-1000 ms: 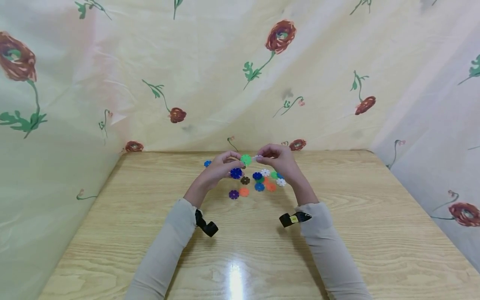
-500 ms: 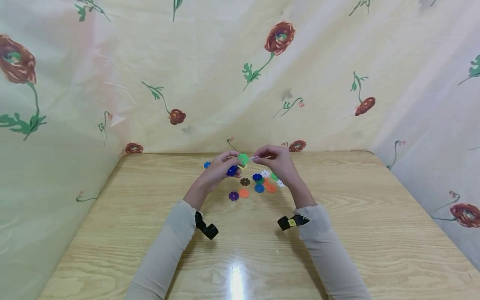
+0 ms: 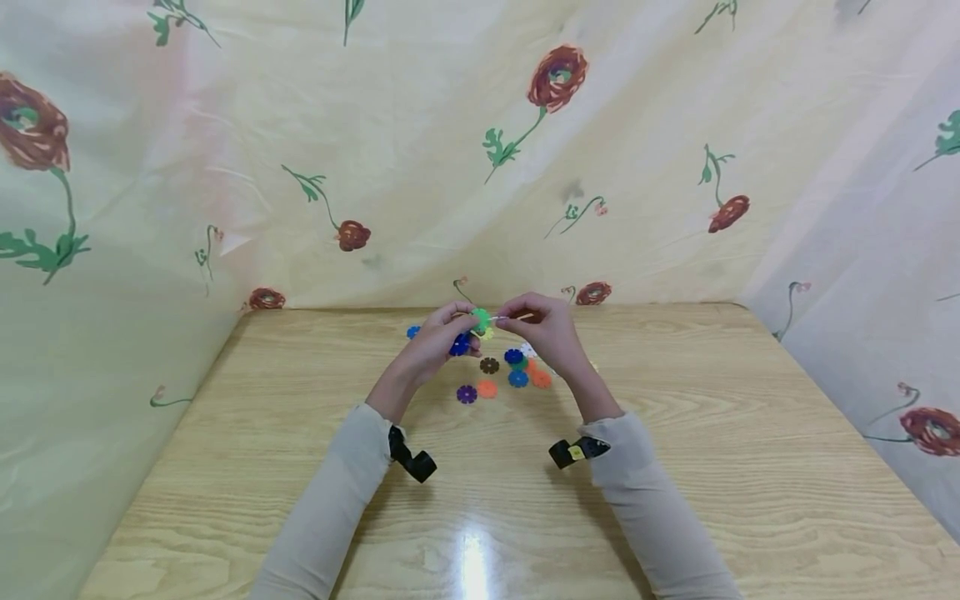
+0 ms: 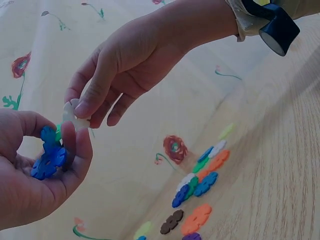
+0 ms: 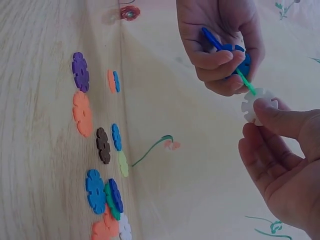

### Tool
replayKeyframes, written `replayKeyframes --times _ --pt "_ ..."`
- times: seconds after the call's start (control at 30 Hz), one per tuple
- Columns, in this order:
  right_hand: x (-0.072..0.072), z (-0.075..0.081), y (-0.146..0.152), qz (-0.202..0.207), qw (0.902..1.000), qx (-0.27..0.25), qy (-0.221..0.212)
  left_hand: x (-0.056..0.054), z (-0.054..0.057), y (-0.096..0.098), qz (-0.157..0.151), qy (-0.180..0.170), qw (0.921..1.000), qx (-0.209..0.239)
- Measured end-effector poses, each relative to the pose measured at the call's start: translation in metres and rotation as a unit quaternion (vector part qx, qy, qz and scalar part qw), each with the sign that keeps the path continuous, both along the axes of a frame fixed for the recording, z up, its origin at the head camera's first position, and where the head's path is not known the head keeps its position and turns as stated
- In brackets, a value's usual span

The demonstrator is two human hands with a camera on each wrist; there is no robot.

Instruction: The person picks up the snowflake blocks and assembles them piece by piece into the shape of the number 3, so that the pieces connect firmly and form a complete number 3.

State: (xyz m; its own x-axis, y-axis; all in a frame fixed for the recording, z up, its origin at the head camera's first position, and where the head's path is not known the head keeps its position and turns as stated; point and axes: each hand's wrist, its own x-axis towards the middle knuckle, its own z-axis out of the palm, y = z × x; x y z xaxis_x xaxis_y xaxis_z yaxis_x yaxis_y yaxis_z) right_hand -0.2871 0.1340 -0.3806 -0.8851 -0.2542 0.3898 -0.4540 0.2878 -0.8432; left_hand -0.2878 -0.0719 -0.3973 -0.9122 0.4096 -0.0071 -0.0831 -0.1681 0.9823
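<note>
So the green disc (image 3: 480, 318) is right between the two hands, up above the table (image 3: 337, 517), with a dark blue disc (image 3: 460, 344) sitting in the left hand (image 3: 435, 340) just below it. The white disc (image 5: 249, 107) is over on the right hand's side, its rim up against the green one's edge. Looks like they're touching, but fingers cover the spot so I can't swear they're slotted together

Left hand: fingers curled in around the little blue and green cluster, green bit poking out past the fingertips. Right hand (image 3: 550, 335): a narrow pinch, thumb and fingers on the white disc, other fingers loosely bent

Both arms reach forward and angle inward, wrists bent so the fingertips almost meet near the back of the table. Sleeves (image 3: 322, 500) run down to a black strap (image 3: 412, 454) on each wrist. Loose ones lie nearer the person than the hands: a brown disc (image 3: 489, 365), a purple disc (image 3: 467, 394) and an orange disc (image 3: 487, 389) just beside the purple
</note>
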Motion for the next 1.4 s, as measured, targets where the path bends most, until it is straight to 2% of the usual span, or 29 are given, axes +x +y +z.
replayKeyframes --times 0.33,0.63,0.77,1.07,1.23,1.4 --pt "0.000 -0.001 0.000 0.004 0.9997 0.010 0.023 0.001 0.003 0.000 0.016 0.006 0.9998 -0.011" --pt "0.003 -0.005 -0.001 0.020 0.9993 0.010 0.030 0.005 0.003 -0.002 0.010 0.040 0.9987 -0.030" --pt "0.004 -0.006 -0.004 0.015 0.9992 -0.003 0.037 0.006 0.003 0.000 0.018 0.049 0.9982 -0.030" --pt "0.001 -0.011 -0.014 -0.022 0.9976 -0.052 0.041 0.004 0.005 0.004 0.053 0.029 0.9981 -0.008" --pt "0.003 -0.008 -0.014 -0.022 0.9987 -0.043 0.017 0.004 0.005 0.003 0.075 0.015 0.9971 0.005" --pt "0.003 -0.003 -0.008 -0.007 0.9999 -0.010 -0.009 0.003 0.006 0.001 0.086 0.005 0.9961 0.017"
